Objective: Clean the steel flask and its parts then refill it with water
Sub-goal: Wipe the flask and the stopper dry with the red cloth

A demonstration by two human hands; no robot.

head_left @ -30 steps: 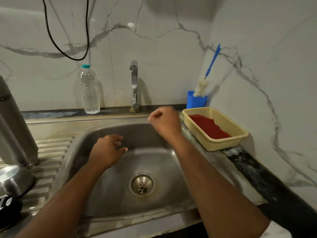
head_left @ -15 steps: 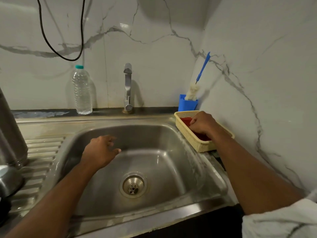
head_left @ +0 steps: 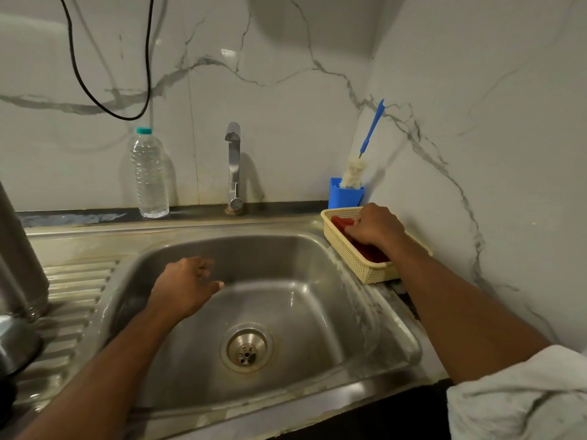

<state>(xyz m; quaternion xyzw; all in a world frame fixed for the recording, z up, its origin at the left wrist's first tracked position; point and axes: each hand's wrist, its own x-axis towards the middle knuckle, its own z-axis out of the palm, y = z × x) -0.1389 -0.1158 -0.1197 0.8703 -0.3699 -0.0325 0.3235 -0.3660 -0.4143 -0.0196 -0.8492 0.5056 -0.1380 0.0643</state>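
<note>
The steel flask (head_left: 16, 258) stands upright on the draining board at the far left, cut off by the frame edge. In front of it lies a rounded steel part (head_left: 17, 342), with something black (head_left: 6, 395) below it. My left hand (head_left: 182, 287) hovers over the sink basin (head_left: 286, 249) with loosely curled fingers, holding nothing. My right hand (head_left: 374, 228) reaches into the yellow basket (head_left: 359, 265) and its curled fingers grip the red cloth (head_left: 370, 252) lying there.
A tap (head_left: 233, 166) rises behind the basin. Left of it stands a clear water bottle (head_left: 149, 176). A blue cup (head_left: 344, 195) with a blue-handled bottle brush (head_left: 365, 147) sits in the back right corner. A black cable (head_left: 111, 74) hangs on the wall.
My right hand moved from above the basin rightward into the yellow basket and closed on the red cloth. The left hand stayed over the basin.
</note>
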